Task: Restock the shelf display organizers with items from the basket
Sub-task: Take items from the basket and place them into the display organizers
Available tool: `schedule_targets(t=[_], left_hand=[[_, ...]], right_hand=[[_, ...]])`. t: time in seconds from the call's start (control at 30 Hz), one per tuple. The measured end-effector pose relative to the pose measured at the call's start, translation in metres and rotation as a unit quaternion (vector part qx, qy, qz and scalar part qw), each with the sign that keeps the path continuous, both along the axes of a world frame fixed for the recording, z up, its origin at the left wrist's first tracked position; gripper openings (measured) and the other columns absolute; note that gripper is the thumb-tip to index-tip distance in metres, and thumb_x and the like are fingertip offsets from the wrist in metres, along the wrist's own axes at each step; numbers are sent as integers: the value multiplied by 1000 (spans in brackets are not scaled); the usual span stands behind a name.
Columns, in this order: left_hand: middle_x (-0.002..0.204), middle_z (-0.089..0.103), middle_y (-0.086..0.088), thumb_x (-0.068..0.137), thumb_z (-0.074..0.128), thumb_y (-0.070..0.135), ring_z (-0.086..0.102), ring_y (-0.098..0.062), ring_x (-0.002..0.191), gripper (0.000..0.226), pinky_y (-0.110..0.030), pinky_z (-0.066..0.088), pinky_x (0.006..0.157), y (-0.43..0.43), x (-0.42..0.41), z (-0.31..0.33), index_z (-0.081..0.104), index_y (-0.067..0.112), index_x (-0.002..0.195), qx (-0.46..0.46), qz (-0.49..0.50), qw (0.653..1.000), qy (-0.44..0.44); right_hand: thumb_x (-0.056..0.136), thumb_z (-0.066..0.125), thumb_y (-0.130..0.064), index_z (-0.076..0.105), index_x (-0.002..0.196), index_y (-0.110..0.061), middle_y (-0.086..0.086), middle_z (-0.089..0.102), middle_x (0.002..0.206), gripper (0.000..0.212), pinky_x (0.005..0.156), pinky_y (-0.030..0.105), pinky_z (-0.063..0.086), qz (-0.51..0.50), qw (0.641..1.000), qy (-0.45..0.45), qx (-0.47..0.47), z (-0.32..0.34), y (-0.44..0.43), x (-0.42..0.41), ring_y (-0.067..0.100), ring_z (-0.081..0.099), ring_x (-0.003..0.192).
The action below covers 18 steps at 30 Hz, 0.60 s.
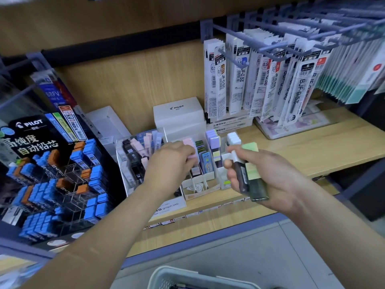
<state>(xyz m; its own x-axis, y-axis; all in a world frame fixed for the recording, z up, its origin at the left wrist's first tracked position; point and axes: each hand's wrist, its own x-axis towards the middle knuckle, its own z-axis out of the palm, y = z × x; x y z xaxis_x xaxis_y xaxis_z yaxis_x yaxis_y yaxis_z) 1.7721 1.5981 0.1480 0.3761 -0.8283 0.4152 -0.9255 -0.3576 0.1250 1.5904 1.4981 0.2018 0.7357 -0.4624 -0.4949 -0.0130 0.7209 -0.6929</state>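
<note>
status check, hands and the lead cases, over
Left hand pinches pink case at the organizer. Right hand holds spare cases. Nothing blocking.

Only the rim of the grey plastic mesh basket [200, 277] is seen; the rest is cut off by the lower edge, and its contents cannot be made out. The thumb of the left hand [170, 161] is hidden beneath the knuckles, and much of the pink-capped lead case [190, 148] is covered by its fingers. Part of the white cardboard divided organizer [205, 190] is masked by that wrist. The first letters on the white label card [175, 205] are concealed by the forearm. The number of dark lead cases [241, 178] with white and green caps held in the right hand [270, 174] cannot be told. The hanging refill packets [354, 65] at the upper right are blurred. The small price tags [208, 209] on the shelf edge are unreadable.
</note>
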Motion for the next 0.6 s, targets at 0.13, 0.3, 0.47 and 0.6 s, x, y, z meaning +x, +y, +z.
schedule_targets(t=[0.13, 0.3, 0.47, 0.6], left_hand=[[83, 60, 0, 84, 67, 30, 58, -26, 81, 16, -29, 38, 61, -2, -1, 0, 63, 20, 95, 6, 34, 999, -12], [86, 52, 6, 86, 65, 31, 55, -16, 81, 20, -28, 42, 67, -1, -7, 23, 65, 25, 105, 10, 55, 993, 108], [58, 53, -3, 92, 56, 42, 39, -9, 46, 25, -21, 33, 49, 6, -31, 68, 71, 23, 84, 36, -67, 855, 513], [58, 54, -18, 86, 68, 36, 41, -24, 55, 21, -30, 36, 63, 13, -36, 65, 70, 15, 87, 56, -116, 821, 555]], right_hand=[[96, 51, -47, 67, 102, -14, 2, 48, 58, 37, 37, 17, 33, 42, 999, 19, -9, -1, 4, 3, 11, 38, 41], [90, 35, -72, 74, 93, -9, 0, 41, 54, 74, 33, 18, 26, 94, 995, 18, -19, -2, 4, 4, 9, 30, 37], [79, 25, -85, 74, 85, -8, 2, 41, 53, 91, 38, 18, 25, 202, 975, 49, -82, -5, 9, 8, 13, 29, 37], [75, 23, -88, 73, 89, -7, 3, 41, 53, 97, 40, 19, 26, 260, 960, 44, -94, -5, 14, 12, 14, 31, 37]])
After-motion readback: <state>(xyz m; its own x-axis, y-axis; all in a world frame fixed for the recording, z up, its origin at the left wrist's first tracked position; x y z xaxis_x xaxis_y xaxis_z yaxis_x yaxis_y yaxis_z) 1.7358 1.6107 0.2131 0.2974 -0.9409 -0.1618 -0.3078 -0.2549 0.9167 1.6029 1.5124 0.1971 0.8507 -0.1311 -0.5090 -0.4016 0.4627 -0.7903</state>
